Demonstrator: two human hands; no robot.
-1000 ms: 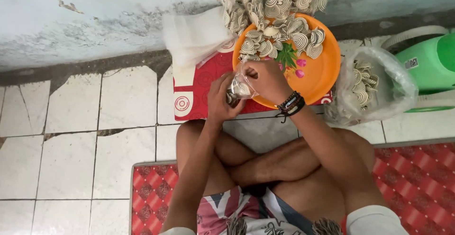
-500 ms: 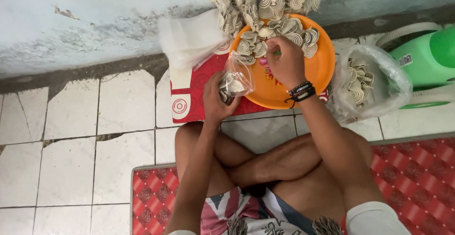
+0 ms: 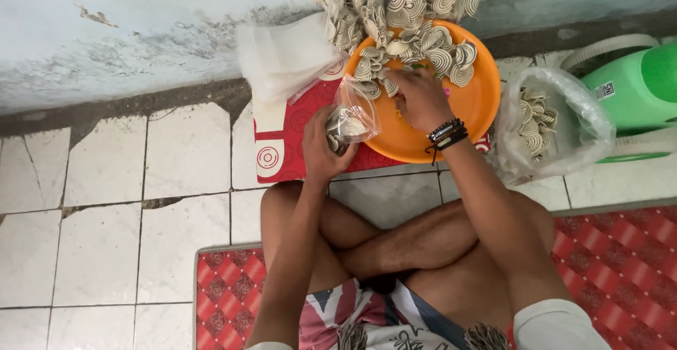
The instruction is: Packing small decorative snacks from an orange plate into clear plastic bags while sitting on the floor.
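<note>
The person sits cross-legged on a red patterned mat (image 3: pixel 620 265) laid over a white tiled floor (image 3: pixel 113 202), facing a pale blue wall (image 3: pixel 141 32).

The left hand (image 3: pixel 321 149) is clenched around the bottom of a small clear plastic bag (image 3: pixel 350 118), which holds a few spiral-patterned crackers. The bag's mouth opens upward and to the right, against the rim of the orange tray (image 3: pixel 472 106), so the bag sits just above and to the right of that hand.

The right hand (image 3: pixel 421 96), with dark bead bracelets at the wrist, rests palm down on the orange tray, its fingers curled into the heap of spiral crackers (image 3: pixel 423 46) piled at the tray's far side. Whether it already pinches a cracker cannot be told, since the fingertips are hidden among the pile. It lies just to the right of the bag, close but apart from it.

A stack of empty clear bags (image 3: pixel 285 57) lies left of the tray. To the right, a larger plastic bag with more crackers (image 3: pixel 543 128) stands beside a green plastic container (image 3: pixel 635 89).
</note>
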